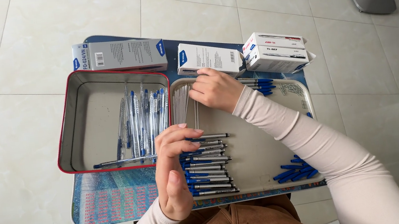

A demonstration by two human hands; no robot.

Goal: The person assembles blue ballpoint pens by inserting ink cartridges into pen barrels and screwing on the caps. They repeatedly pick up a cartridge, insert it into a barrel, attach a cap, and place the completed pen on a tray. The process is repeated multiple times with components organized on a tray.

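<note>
Head view, looking down at a small counter [120,206] with a printed top. The right hand [215,90] reaches to the far end of a beige tray [257,135], fingertips closed together on a bundle of thin pen refills [182,104] lying along the tray's far-left side. The left hand [174,177] hovers at the tray's near-left edge, fingers curled and loosely apart, holding nothing I can make out, just beside a row of assembled pens [208,166]. Left of the tray sits a red-rimmed tin [69,137] holding clear pen barrels [143,121]. Blue caps [296,171] lie near right in the tray. Three cartons stand along the far edge. Judgement: refills are light, slim, slightly flexible and roll easily; best pinched mid-length, one at a time.
</note>
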